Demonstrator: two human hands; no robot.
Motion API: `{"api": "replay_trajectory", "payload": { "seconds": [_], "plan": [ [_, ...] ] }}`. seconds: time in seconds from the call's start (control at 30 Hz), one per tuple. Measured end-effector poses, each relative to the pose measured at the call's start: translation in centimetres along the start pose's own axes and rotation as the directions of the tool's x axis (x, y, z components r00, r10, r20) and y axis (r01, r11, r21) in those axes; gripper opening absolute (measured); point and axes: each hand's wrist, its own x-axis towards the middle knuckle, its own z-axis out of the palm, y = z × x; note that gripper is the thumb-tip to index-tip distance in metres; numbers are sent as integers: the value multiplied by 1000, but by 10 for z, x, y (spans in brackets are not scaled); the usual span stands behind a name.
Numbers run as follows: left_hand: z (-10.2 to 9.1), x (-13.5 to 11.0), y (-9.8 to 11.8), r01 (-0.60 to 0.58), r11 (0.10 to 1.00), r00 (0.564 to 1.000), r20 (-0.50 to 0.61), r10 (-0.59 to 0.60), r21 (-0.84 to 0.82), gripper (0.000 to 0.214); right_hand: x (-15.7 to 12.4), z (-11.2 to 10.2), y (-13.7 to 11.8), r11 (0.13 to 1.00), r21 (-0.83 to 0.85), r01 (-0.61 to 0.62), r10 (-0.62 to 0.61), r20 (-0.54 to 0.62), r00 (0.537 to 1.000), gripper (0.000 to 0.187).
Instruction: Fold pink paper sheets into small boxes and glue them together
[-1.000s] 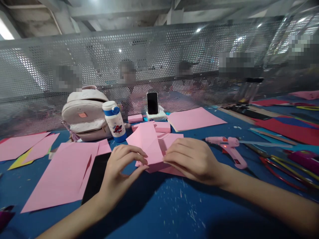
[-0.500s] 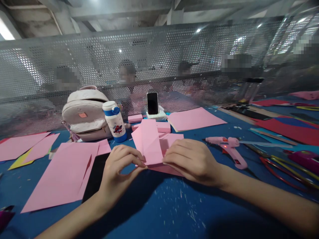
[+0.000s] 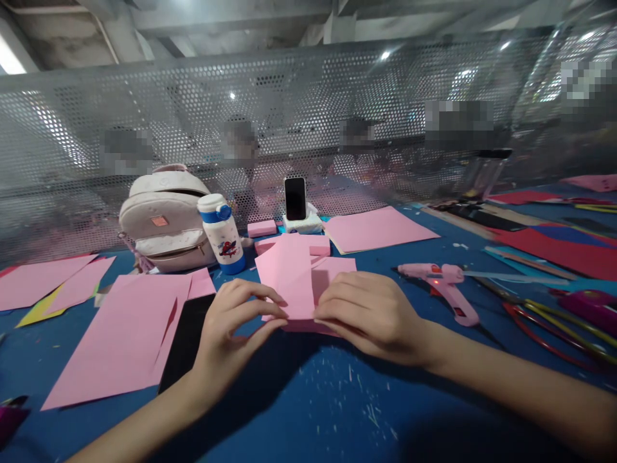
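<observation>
Pink paper [image 3: 289,276], with folded flaps standing up and spreading out, is between my hands over the blue table. My left hand [image 3: 241,321] pinches its near left edge between thumb and fingers. On the near right edge, my right hand [image 3: 369,312] grips the same paper with its fingertips, covering part of a flap. The near edge shows a narrow folded strip. Just behind it lie a long pink block [image 3: 315,245] and a smaller pink block [image 3: 261,228]. A pink glue gun [image 3: 441,280] with its small light glowing rests to the right of my right hand.
Pink sheets [image 3: 120,341] and a black flat panel [image 3: 187,341] lie at left. Behind stand a backpack [image 3: 166,218], a white-and-blue bottle [image 3: 222,238] and a phone [image 3: 295,198] before a perforated metal screen [image 3: 308,96]. Scissors with red-and-yellow handles [image 3: 554,334] lie right.
The upright flap of the pink paper has shifted slightly right, and its near edge now shows a folded strip. My left fingers have moved slightly right along it. My right hand has barely moved.
</observation>
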Motion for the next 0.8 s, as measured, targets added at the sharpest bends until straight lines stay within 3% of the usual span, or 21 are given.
{"api": "replay_trajectory", "payload": {
  "seconds": [0.2,0.47,0.57,0.8],
  "plan": [
    [-2,2,-7,-154,976,985,-59,165,156,9,0,0,2,1000,4,-16,16,-13,1000,17],
    [-4,1,-7,-326,873,934,-21,358,362,7,-1,1,3,997,68,-43,44,-14,999,13],
    [-4,2,-3,-328,874,932,-29,361,358,7,-1,2,3,996,75,-50,51,-9,999,12],
    [-7,4,-1,-206,970,972,-87,218,126,10,-2,4,7,996,78,-49,49,-6,999,11]
  ]
}}
